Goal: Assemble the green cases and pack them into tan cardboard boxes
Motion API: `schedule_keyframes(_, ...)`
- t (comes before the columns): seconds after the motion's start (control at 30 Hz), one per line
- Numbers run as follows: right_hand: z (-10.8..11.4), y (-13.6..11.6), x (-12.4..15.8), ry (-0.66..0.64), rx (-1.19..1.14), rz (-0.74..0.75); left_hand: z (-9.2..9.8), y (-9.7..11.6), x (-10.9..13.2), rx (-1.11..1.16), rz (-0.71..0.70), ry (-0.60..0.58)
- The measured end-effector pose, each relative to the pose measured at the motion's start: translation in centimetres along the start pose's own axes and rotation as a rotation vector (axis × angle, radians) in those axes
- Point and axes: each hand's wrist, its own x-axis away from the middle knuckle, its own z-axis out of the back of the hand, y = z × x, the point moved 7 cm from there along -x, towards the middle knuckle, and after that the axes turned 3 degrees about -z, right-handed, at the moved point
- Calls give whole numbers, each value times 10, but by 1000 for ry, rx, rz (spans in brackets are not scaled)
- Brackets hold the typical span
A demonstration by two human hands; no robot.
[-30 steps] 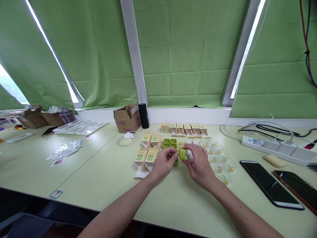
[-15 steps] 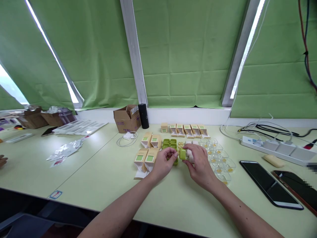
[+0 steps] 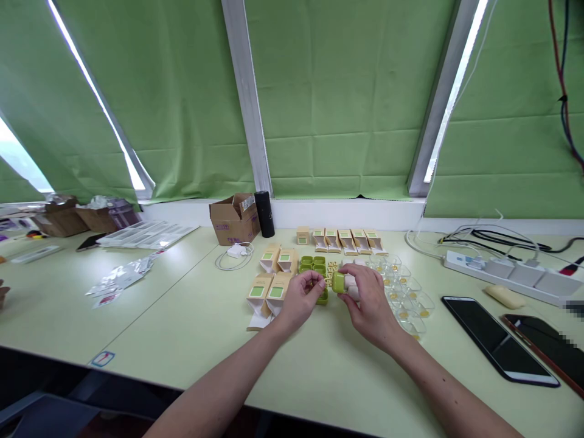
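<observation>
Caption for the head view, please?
Right hand holds a small green-and-white plastic jar; left hand beside square green plastic cups.

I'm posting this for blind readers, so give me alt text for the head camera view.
A person's right hand holds a small green-and-white container over a pale green table, the left hand beside it at a cluster of green pieces. Small tan boxes lie left of the hands, clear cups right.

L hand point(image 3: 298, 302) curled, R hand point(image 3: 371, 304) in pinch grip, forearms fwd, converging
</observation>
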Motion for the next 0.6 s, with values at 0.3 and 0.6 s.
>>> schedule_keyframes(0.3,2,-1,1,26,-102,11,5,10,4,-182,-171,21)
schedule_keyframes(0.6,4,-12,2,51,-136,113,-11,49,23,-506,-715,-73)
